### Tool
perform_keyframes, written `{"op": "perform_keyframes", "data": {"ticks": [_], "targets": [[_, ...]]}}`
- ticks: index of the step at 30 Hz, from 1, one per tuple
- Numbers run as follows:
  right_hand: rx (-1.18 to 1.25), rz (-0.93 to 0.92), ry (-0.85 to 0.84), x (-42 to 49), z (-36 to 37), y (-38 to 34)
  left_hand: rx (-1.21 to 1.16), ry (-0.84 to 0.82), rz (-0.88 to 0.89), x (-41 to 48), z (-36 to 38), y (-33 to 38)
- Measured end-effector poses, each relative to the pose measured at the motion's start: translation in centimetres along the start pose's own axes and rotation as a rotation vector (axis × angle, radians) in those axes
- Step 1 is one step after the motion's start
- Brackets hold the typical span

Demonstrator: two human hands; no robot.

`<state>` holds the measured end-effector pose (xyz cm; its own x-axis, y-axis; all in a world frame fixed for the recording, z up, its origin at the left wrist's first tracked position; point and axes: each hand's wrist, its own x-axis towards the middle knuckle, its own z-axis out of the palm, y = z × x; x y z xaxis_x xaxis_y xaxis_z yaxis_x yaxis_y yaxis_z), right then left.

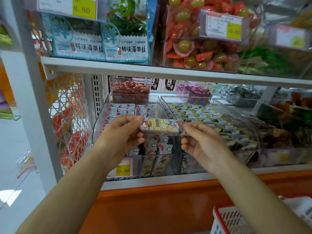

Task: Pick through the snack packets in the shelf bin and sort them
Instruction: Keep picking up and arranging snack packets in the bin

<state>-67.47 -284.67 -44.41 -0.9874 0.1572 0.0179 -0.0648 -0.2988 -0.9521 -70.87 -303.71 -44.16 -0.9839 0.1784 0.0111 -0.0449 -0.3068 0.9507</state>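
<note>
Snack packet (160, 126) pinched at both ends — left hand (124, 132), right hand (200, 142).
Printed face is best checked before being dropped into the matching clear bin (99, 119).

A snack packet (160, 126) is held level between the left hand (123, 134) and the right hand (202, 141), each end being pinched by fingertips. Just behind it, two bins are set side by side on the lower shelf: the shelf bin (99, 125) on the left and a second bin (167, 105) on the right, both with packets inside. A small tub (130, 89) is placed behind the shelf bin, and a price tag (123, 168) is fixed at its front. On the shelf board (168, 71) above, bags (125, 31) are stood at the left. A basket (231, 222) is seen below, at the right.
</note>
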Motion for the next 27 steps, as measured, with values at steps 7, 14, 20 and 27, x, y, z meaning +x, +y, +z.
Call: {"op": "perform_keyframes", "data": {"ticks": [7, 14, 20, 27], "targets": [[0.186, 0.073, -0.029, 0.5, 0.3, -0.3, -0.053, 0.012, -0.006, 0.0, -0.3, 0.3], [0.241, 0.061, 0.004, 0.6, 0.6, -0.5, 0.022, 0.012, -0.004, 0.0, -0.3, 0.4], [0.018, -0.125, 0.033, 0.7, 0.6, 0.3, 0.02, -0.008, 0.016, -0.3, -0.4, 0.6], [-0.041, -0.192, -0.02, 0.7, 0.6, 0.5, 0.053, -0.041, -0.008, -0.7, 0.1, 0.8]]}}
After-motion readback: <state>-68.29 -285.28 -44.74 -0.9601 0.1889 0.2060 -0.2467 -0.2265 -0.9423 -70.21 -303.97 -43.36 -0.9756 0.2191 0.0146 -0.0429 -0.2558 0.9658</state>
